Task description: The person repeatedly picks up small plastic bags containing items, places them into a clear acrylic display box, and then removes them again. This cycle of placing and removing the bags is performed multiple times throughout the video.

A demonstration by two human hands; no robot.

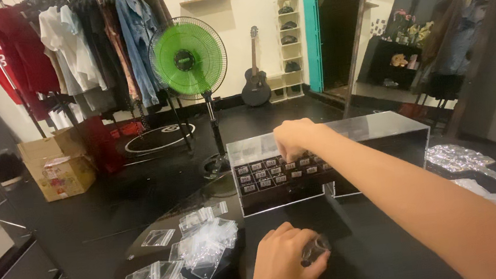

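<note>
The clear display case (373,131) sits on the black table (383,253). The right hand (294,138) reaches inside, fingers pinched over the labelled tray (275,176); contents indiscernible. The left hand (283,265) is curled around a small dark object (316,249), beside small clear bags (201,248).

Clear glossy acrylic case (378,127); glossy plastic zip bags (203,245); black matt table (377,248).

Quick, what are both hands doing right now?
Left hand: closed around a small dark thing.
Right hand: fingers pinched down in the clear box; grip hidden.
</note>
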